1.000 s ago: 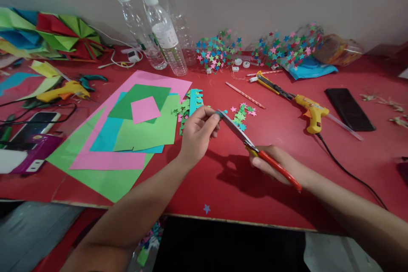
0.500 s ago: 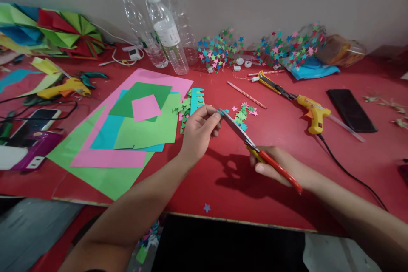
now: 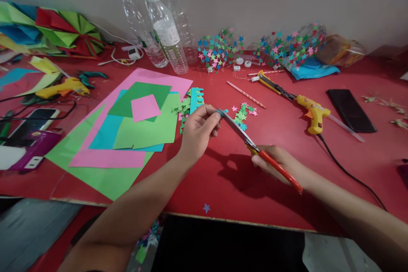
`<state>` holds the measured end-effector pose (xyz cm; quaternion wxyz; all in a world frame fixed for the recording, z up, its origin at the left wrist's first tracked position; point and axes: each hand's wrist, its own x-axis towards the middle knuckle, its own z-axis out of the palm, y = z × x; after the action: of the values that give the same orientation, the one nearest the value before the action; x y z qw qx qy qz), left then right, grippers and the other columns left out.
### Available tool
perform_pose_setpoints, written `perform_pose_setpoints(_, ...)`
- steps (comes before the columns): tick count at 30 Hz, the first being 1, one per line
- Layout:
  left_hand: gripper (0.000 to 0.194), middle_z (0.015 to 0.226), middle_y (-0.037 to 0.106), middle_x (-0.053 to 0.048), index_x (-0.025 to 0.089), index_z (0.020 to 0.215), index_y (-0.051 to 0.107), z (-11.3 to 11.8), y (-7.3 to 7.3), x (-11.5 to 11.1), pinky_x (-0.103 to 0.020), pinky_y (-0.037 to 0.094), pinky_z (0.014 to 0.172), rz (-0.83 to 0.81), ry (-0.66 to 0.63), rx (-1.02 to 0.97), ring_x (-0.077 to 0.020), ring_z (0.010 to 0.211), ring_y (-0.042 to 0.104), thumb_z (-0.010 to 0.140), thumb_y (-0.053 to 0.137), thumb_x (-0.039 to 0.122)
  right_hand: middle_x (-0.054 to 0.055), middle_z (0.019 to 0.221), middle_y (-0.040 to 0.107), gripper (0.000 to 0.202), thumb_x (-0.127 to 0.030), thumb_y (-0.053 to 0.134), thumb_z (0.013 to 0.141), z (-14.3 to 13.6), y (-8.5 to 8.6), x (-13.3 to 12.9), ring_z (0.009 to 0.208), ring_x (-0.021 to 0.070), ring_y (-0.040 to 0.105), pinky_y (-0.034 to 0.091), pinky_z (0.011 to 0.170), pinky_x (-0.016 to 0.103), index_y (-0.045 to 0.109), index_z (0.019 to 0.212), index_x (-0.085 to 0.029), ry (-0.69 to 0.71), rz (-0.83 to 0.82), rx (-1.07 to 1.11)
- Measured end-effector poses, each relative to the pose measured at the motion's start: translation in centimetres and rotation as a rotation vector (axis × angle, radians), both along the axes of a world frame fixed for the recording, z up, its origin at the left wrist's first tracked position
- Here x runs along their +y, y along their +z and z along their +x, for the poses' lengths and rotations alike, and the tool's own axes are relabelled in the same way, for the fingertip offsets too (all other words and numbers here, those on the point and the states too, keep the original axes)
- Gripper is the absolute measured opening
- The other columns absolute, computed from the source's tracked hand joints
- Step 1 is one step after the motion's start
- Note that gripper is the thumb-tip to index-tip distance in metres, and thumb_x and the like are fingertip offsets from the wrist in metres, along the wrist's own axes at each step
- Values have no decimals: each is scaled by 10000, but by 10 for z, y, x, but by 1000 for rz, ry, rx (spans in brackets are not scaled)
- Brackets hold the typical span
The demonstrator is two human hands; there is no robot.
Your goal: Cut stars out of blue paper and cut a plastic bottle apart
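Between the thumb and fingers of my left hand (image 3: 199, 131) is a small piece of blue paper (image 3: 219, 112), mostly hidden by the fingertips. My right hand (image 3: 277, 161) grips a pair of scissors (image 3: 237, 129) with red and yellow handles. The blades are close together and their tips meet the blue paper. Just past the blades lies a small heap of paper stars (image 3: 242, 114) in green, pink and blue. Behind my left hand are a blue strip with notched edges (image 3: 196, 97) and green cut-out scraps (image 3: 184, 107).
Coloured paper sheets (image 3: 146, 131) are stacked at the left. Plastic bottles (image 3: 170, 38) and star-covered decorations (image 3: 219, 51) stand along the wall. A yellow glue gun (image 3: 312, 110), a cutter knife (image 3: 270, 83) and a black phone (image 3: 352, 110) lie right. One star (image 3: 206, 208) rests near the front edge.
The scissor handles have come closer together as my right hand tightened, with the blades closing at the blue paper. My left hand has stayed nearly still.
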<state>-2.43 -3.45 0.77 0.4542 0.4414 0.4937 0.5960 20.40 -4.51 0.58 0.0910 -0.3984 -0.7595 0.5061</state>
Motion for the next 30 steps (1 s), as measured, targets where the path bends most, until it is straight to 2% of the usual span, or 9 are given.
perform_pose_setpoints(7, 104, 544, 552, 48, 193, 726, 580, -1, 2, 0, -156, 392, 401, 4, -14, -15, -44, 427, 473, 804, 616, 252, -59, 621, 321, 479, -599, 514, 916, 2, -1, 2, 559, 89, 264, 250, 494, 235, 356, 678, -215, -4, -3, 14)
perform_pose_setpoints(21, 107, 557, 566, 42, 205, 727, 579, -3, -5, 1, -164, 401, 402, 15, -7, -24, -57, 450, 502, 807, 621, 263, -59, 614, 327, 504, -644, 470, 915, 0, -7, 0, 559, 91, 259, 251, 493, 238, 348, 680, -215, -12, 21, 14)
perform_pose_setpoints(26, 117, 564, 572, 34, 199, 706, 598, -5, -6, 1, -175, 418, 422, 37, -12, 0, -63, 467, 510, 802, 623, 261, -54, 624, 325, 539, -693, 429, 907, 1, -4, 1, 564, 95, 260, 253, 493, 242, 357, 673, -213, 16, 38, 8)
perform_pose_setpoints(30, 128, 557, 570, 36, 195, 674, 593, -5, -5, 1, -175, 414, 420, 57, -33, -19, -62, 465, 507, 792, 621, 236, -48, 635, 351, 543, -704, 474, 883, 2, 1, 2, 570, 98, 282, 263, 505, 245, 401, 684, -205, 20, 33, -3)
